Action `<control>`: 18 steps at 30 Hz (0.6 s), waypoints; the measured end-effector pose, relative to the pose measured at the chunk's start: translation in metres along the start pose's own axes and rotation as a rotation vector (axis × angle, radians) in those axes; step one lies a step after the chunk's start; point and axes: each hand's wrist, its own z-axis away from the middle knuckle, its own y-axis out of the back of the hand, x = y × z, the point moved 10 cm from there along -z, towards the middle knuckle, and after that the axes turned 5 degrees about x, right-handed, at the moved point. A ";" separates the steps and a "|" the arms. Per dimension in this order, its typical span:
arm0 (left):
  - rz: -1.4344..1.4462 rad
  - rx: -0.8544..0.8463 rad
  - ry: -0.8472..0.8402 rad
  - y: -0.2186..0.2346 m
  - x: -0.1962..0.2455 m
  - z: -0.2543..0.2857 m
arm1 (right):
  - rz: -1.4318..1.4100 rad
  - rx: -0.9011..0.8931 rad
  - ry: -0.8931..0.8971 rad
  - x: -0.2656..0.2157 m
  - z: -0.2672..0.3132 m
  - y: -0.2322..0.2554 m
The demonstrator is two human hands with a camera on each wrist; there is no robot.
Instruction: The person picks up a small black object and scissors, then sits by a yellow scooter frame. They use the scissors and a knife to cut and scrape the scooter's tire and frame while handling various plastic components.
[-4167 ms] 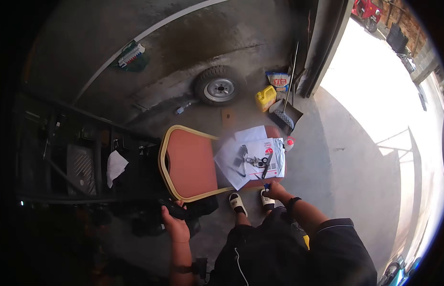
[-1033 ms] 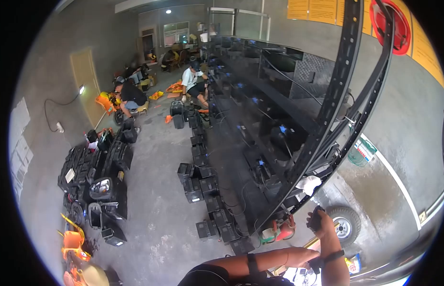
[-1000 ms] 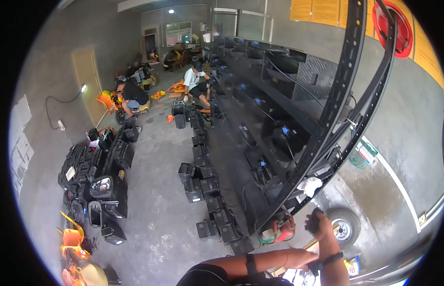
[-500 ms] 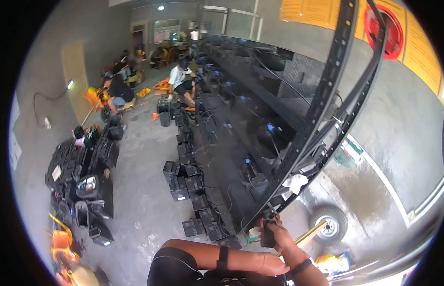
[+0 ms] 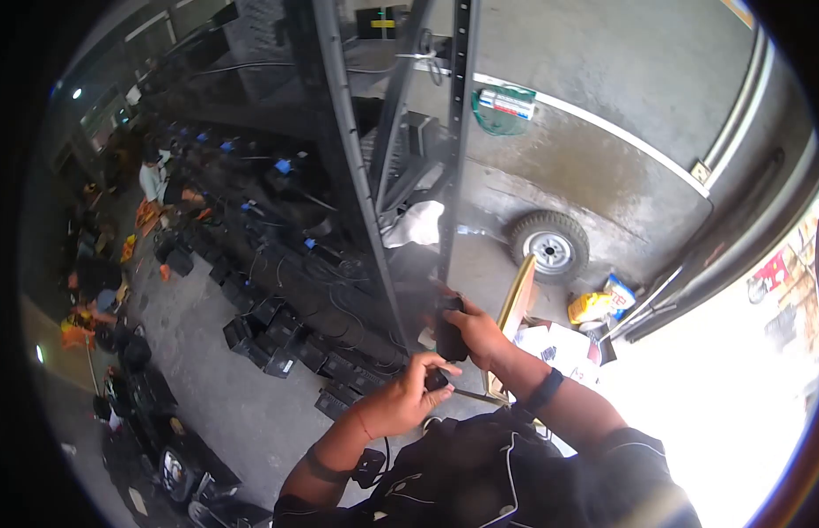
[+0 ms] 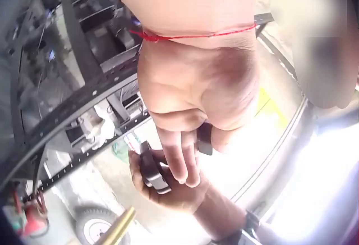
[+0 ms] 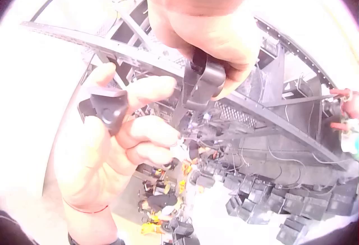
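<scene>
In the head view my left hand (image 5: 401, 405) pinches a small black plastic piece (image 5: 436, 380) between thumb and fingers. The right wrist view shows this piece (image 7: 110, 109) with angled faces and a rounded front. Just above and to the right, my right hand (image 5: 482, 336) grips a larger black plastic part (image 5: 451, 333). In the left wrist view that part (image 6: 152, 169) has a raised end and a lipped edge. The two hands are close together in front of my body; a gap separates the pieces in the right wrist view.
A black metal rack (image 5: 339, 132) stands just beyond my hands. Papers (image 5: 555, 348) lie on the chair beside my right forearm. Black battery-like boxes (image 5: 282, 339) line the floor at left. A tyre (image 5: 550, 246) leans on the wall, near a yellow jug (image 5: 589, 307).
The blue-handled tool has left my right hand, which now holds the black part; 4.2 seconds ago my left hand held a dark object. The head view has swung right from the room.
</scene>
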 end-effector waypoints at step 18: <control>-0.429 -0.211 0.113 -0.135 -0.067 -0.123 | -0.555 0.206 0.037 0.056 0.033 0.182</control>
